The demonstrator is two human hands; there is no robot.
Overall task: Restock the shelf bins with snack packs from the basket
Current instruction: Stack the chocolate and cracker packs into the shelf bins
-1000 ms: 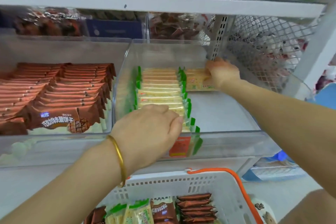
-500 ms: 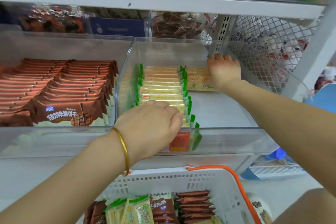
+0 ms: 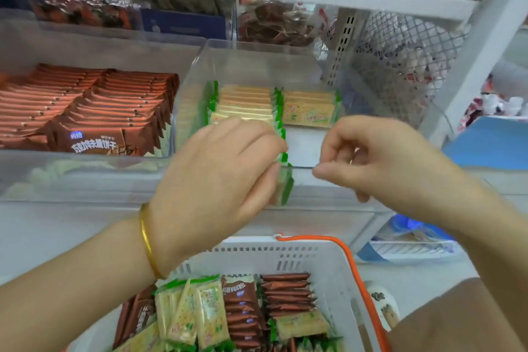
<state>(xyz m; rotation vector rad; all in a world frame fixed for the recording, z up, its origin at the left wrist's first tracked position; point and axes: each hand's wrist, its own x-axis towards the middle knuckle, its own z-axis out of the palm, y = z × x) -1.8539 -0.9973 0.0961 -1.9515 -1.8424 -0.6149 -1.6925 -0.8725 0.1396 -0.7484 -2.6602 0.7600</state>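
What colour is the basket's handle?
Orange; the handle shows best in the head view.

Bright, even, soft-shadowed light; slight motion blur throughout, wide-angle bending at the edges.

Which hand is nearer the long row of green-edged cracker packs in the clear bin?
Left. The left hand lies on the row's front end, fingers curled over the cracker packs; the right hand hangs apart to the right, by the bin's front rim.
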